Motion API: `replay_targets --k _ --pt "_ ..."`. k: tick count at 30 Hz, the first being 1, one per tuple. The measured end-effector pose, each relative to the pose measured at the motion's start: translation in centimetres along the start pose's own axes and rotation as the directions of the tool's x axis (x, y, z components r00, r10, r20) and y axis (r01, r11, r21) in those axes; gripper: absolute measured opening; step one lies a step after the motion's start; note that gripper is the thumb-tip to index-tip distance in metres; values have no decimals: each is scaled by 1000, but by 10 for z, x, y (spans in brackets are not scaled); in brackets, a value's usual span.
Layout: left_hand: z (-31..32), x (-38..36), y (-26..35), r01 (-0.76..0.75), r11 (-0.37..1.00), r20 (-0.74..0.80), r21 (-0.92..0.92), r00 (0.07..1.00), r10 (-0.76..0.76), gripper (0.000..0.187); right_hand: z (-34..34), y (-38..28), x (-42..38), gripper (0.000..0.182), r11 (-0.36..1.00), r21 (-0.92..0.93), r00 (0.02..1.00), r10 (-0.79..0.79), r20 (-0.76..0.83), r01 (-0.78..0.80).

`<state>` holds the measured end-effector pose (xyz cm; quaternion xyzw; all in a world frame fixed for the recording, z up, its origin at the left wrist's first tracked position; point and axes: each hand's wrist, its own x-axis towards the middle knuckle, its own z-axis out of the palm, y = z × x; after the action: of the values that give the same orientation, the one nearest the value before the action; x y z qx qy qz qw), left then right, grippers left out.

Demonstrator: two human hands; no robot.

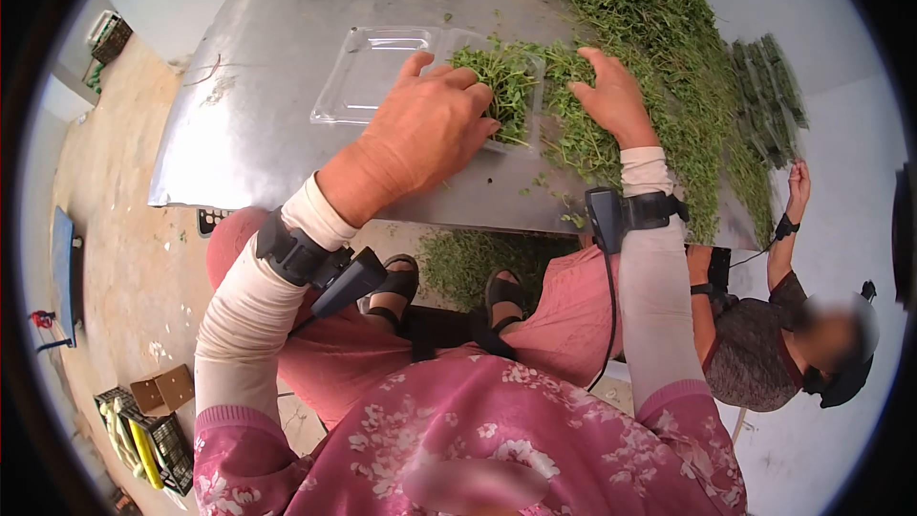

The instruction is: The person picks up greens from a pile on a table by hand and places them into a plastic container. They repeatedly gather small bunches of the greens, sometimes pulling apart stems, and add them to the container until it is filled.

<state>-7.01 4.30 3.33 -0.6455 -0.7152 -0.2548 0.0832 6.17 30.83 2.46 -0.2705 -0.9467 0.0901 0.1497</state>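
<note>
Palm-down, both hands (430,124) on herbs (497,86)

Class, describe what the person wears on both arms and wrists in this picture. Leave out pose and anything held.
Both hands, left hand and right hand, are bare. Each arm has a cream sleeve reaching to the wrist, under pink floral cuffs. Each wrist carries a black strap with a dark boxy device; a thin black cable hangs from the right one.

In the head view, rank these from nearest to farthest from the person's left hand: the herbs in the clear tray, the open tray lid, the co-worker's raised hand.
From the left hand:
1. Herbs in the clear tray, right at its fingertips, touching.
2. Open tray lid, just beyond the hand, up and left on the metal table.
3. Co-worker's raised hand, far right, past the table's edge.
</note>
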Motion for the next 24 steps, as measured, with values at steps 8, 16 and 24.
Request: replay_targets --k 8,16,24 --pt "2 0 -2 -10 1000 -22 11 1000 11 18 -5 -2 2 15 992 124 998 -9 56 2" --pt "0 0 0 1 1000 0 14 1000 -1 17 -26 -6 -2 14 921 389 994 57 -96 -15" --pt "-3 1 2 9 1000 27 20 1000 -9 18 -34 -9 -7 16 898 437 994 90 -65 -53"
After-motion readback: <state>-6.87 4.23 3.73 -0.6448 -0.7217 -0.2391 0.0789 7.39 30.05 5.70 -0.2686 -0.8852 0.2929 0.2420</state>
